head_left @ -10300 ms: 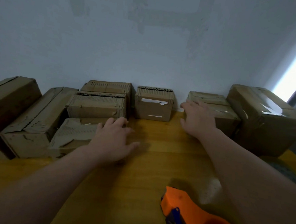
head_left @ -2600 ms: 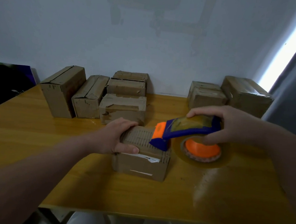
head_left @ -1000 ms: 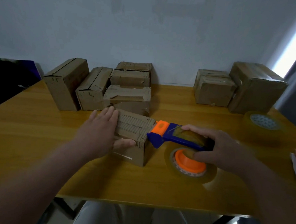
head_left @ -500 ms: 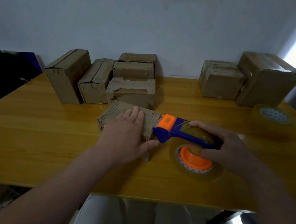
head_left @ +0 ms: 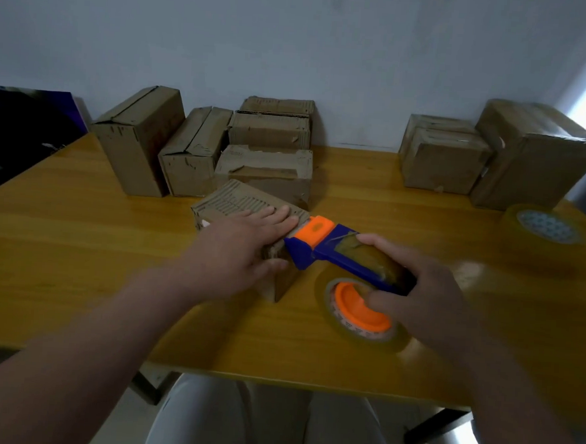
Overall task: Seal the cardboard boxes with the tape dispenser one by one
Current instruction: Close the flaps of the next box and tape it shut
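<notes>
Tape dispenser point(head_left: 348, 256) in right hand point(head_left: 431, 292), left fingers point(head_left: 278, 217) adjacent.

Dim room; daylight glares upper right; edges bend, forearms blur.

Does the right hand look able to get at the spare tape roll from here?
Probably not yet: the right hand grips the dispenser, whose nose is at the box. Bare table lies between it and the spare roll, so once freed, likely yes.
</notes>
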Demonstrator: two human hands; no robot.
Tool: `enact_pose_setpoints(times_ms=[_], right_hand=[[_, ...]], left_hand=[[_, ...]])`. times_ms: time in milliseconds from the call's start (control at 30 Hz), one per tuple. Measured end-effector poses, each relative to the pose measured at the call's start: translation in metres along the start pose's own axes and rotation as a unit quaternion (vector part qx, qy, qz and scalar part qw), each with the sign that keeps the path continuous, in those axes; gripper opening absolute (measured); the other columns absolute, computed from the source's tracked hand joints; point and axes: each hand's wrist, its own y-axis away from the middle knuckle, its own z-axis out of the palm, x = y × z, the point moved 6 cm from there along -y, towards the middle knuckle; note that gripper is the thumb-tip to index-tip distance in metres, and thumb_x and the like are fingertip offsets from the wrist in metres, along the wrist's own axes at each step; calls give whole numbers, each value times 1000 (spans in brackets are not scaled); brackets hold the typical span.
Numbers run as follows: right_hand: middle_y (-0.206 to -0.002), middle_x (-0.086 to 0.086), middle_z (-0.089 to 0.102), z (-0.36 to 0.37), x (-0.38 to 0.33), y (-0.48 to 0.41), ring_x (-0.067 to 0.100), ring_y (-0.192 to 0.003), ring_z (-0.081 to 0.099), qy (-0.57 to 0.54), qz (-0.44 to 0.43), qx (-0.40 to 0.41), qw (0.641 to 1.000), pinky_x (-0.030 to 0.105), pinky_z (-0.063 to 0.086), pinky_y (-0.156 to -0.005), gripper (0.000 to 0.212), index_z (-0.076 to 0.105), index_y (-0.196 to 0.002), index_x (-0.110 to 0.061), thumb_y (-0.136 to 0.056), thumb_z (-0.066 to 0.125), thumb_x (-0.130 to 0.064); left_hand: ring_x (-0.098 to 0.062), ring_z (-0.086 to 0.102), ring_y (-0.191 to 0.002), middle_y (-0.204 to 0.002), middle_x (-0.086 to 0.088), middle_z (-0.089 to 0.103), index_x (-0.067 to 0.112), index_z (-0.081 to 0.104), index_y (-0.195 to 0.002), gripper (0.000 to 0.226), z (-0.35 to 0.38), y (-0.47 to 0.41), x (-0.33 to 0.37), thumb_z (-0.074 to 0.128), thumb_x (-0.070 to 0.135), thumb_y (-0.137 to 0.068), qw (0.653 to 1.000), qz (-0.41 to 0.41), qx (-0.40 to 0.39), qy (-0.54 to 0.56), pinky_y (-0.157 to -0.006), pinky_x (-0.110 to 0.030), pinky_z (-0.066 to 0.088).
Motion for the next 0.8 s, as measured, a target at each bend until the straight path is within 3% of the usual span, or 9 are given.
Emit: enact_pose_setpoints(times_ms=[133,267,433,533,667,733,800], right_hand=[[-108,-23,58,13,-8,0,-7,-88,59,32,-20,1,999,10,47,-62,67,52,-126,-48,-71,78,-22],[-105,-22,58,5,-10,7,-5,-83,61,11,-8,-7,1000,9,46,-60,66,52,-126,-49,-73,79,-19],[-99,-27,62,-14,-7,19,-8,-87,60,36,-3,-27,999,6,45,-65,65,54,-119,-55,-70,81,-23],[-102,-33,61,-27,-2,27,-9,-91,59,68,15,-34,997,5,44,-67,63,57,-112,-61,-67,84,-26],[-87,-23,62,-14,-11,13,-11,-75,57,135,37,-78,987,7,42,-58,58,53,-108,-64,-56,72,-46],[-78,-17,61,-2,-17,0,-6,-60,55,180,54,-109,976,10,40,-50,62,52,-119,-56,-63,75,-43],[-78,-9,66,6,-23,-14,2,-56,56,218,62,-131,965,19,44,-50,60,51,-123,-53,-69,73,-39]], left_hand=[[0,8,-141,-156,11,15,40,9,-141,66,-3,2,-14,54,36,-93,999,12,6,51,-111,-21,4],[2,10,-139,-155,12,17,38,18,-145,66,-3,0,-19,57,34,-92,997,14,4,81,-112,-23,8],[-2,9,-143,-155,13,16,40,18,-145,65,-2,-2,-24,57,35,-92,995,7,-11,96,-116,-32,11],[-2,8,-143,-155,14,15,43,15,-142,65,0,-3,-25,56,36,-92,996,13,-8,88,-114,-28,8],[1,9,-140,-155,13,16,44,15,-140,66,0,-4,-26,59,35,-91,996,7,-6,94,-112,-25,9],[-2,11,-142,-155,13,17,43,17,-142,67,-1,-3,-25,60,34,-91,996,5,-5,92,-113,-27,10],[-3,13,-142,-155,14,18,41,22,-145,66,-3,-3,-25,60,34,-91,996,1,-7,93,-113,-27,10]])
